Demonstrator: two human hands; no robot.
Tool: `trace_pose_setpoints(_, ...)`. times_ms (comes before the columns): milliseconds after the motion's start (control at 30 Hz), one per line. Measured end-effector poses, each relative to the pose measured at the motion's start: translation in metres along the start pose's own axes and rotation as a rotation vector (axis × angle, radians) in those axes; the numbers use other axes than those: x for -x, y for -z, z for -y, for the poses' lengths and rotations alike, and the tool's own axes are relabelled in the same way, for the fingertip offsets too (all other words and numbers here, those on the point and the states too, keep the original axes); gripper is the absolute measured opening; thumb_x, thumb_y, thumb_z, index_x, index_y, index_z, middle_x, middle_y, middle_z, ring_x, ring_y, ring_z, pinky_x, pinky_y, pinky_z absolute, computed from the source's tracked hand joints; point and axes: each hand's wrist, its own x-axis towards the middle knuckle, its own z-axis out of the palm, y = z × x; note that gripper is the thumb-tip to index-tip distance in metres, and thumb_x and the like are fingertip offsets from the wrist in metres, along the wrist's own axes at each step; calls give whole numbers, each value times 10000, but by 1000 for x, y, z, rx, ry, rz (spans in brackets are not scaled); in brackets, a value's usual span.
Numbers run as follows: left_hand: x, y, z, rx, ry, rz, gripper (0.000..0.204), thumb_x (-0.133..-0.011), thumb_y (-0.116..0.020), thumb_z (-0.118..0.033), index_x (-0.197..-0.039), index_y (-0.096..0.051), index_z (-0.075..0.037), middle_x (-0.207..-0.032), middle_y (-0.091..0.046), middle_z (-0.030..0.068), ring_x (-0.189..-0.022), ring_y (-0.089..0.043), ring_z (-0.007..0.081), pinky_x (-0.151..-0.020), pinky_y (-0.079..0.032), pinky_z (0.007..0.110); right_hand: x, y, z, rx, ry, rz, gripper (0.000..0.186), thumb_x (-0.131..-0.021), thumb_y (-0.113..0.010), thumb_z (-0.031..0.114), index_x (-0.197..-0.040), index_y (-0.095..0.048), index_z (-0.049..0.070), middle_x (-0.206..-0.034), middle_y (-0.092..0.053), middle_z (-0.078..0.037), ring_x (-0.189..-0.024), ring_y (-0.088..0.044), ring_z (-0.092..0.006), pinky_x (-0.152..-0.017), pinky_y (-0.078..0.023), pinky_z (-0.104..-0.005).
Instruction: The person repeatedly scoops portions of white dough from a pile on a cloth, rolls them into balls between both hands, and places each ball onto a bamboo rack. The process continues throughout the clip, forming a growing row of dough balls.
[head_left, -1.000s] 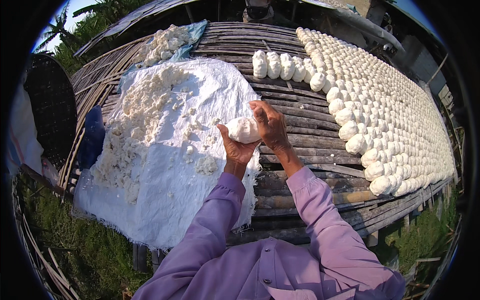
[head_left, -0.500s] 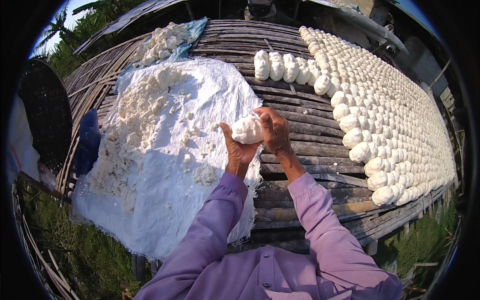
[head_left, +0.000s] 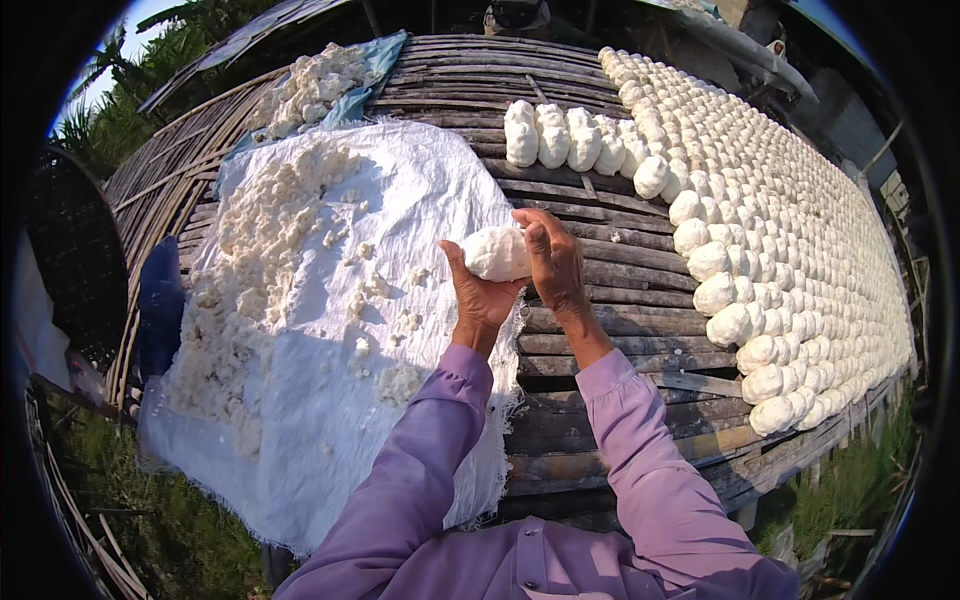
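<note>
A smooth, oval lump of white dough-like mash [head_left: 495,254] is held between my two hands, over the right edge of a white woven sheet [head_left: 300,480]. My left hand [head_left: 480,298] cups it from below, with the thumb up along its left end. Around its right end, my right hand [head_left: 555,262] is closed, fingers curled over. Loose crumbly white mash [head_left: 262,235] lies heaped on the left of the sheet, and smaller crumbs [head_left: 372,285] are scattered nearer my left hand.
Rows of similar white lumps [head_left: 728,325] cover the right side of a slatted bamboo platform [head_left: 600,318]. A short row of lumps [head_left: 552,135] extends left at the back. Another mash pile [head_left: 315,85] sits on blue sheeting, far left. A dark blue object [head_left: 160,305] stands beside the sheet.
The lump has turned slightly in my hands and looks smoother and rounder. Both hands stay in nearly the same place, while the view has shifted a little.
</note>
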Motion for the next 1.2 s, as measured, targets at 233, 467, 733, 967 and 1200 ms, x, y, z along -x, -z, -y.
trace_pose_setpoints(233,-26,-3,10,-137,51,142,1067,-788,-518,-907,-1427,-474,-54,-1320,-616,101,-1189,-615,247,-977,-521,450,-32,-5,-44,210,-150,144,653,-1060,-342,590,-1201,-679,49,-1164,-702,-173,-1094,-656,-366,-964,-483,-457)
trace_pose_setpoints(467,-64,10,18,-56,46,2,1048,-770,-532,-915,-1449,-470,-120,-1329,-591,101,-1205,-590,283,-946,-525,483,-30,-2,-59,21,-251,56,771,-1046,-308,663,-1338,-600,12,-1211,-688,-194,-1118,-665,-301,-978,-491,-388)
trace_pose_setpoints(733,-80,4,23,-215,117,253,1085,-858,-403,-895,-1488,-400,-12,-1408,-549,151,-1318,-538,304,-1134,-408,475,-55,1,-82,80,-92,101,622,-1029,-490,572,-1271,-666,26,-1117,-725,-177,-1022,-705,-307,-918,-531,-381)
trace_pose_setpoints(967,-106,-6,39,-295,254,160,1130,-864,-367,-900,-1528,-366,15,-1474,-505,198,-1356,-513,312,-1141,-394,479,-50,23,-141,-119,-166,22,1080,-733,-785,731,-1474,-402,44,-1383,-521,-207,-1297,-511,-338,-1087,-424,-447)
trace_pose_setpoints(1200,-124,-35,56,-384,194,131,1034,-933,-382,-818,-1601,-255,-40,-1656,-231,208,-1514,-246,389,-1211,-208,564,-92,100,-189,-637,-493,-95,879,-799,-881,315,-1510,-380,187,-1283,-547,-124,-1149,-609,-269,-845,-604,-506)
